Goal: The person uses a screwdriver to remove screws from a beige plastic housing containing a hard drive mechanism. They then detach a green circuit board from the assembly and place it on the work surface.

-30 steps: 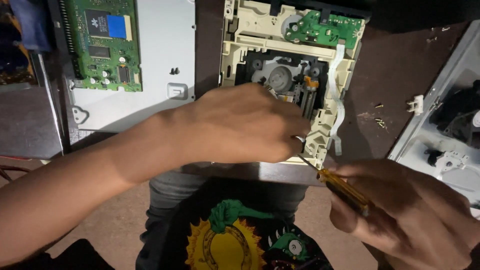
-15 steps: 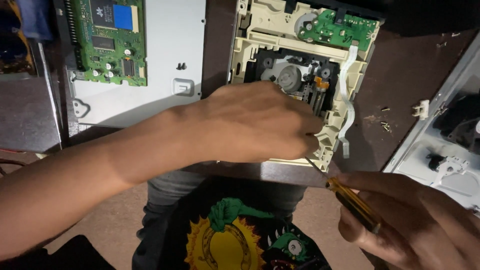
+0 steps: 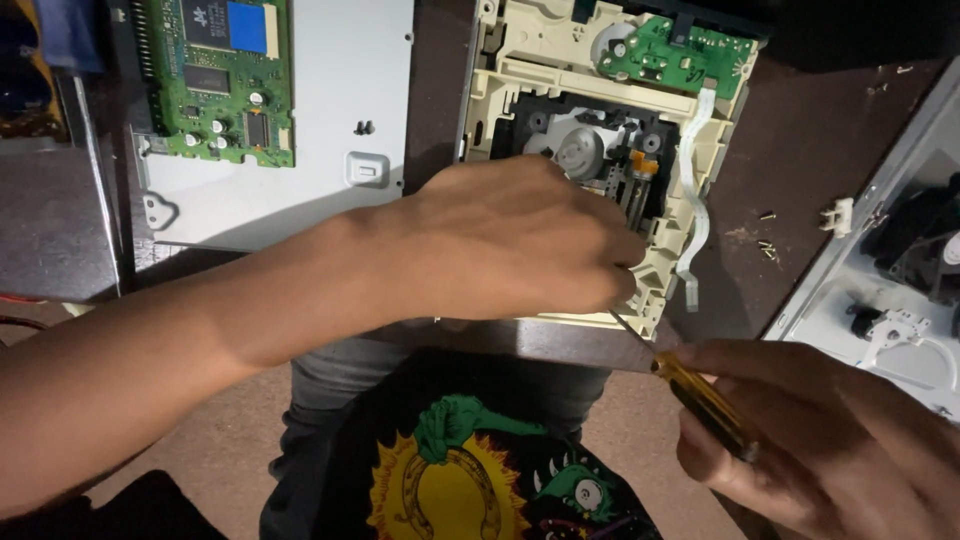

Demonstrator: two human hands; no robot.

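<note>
1. The left hand [image 3: 500, 245] lies palm down across the middle of the frame, pressed flat on the near part of the drive [image 3: 600, 130]. Its fingers are curled at the drive's lower right corner; whether they pinch anything there cannot be told.
2. The drive, a cream plastic frame with a black mechanism and a small green board [image 3: 670, 55] at its top, sits at top centre on the dark table [image 3: 800, 160].
3. The right hand [image 3: 830, 440], at lower right, is closed around the yellow handle of a screwdriver [image 3: 700, 400]. Its thin shaft slants up and left, the tip meeting the drive's lower right corner just beside the left fingertips.
4. A white ribbon cable [image 3: 695, 190] runs down the drive's right side.
5. A metal cover [image 3: 330, 120] with a green circuit board [image 3: 220, 80] lies at upper left.
6. Small screws [image 3: 768, 245] lie loose on the table right of the drive.
</note>
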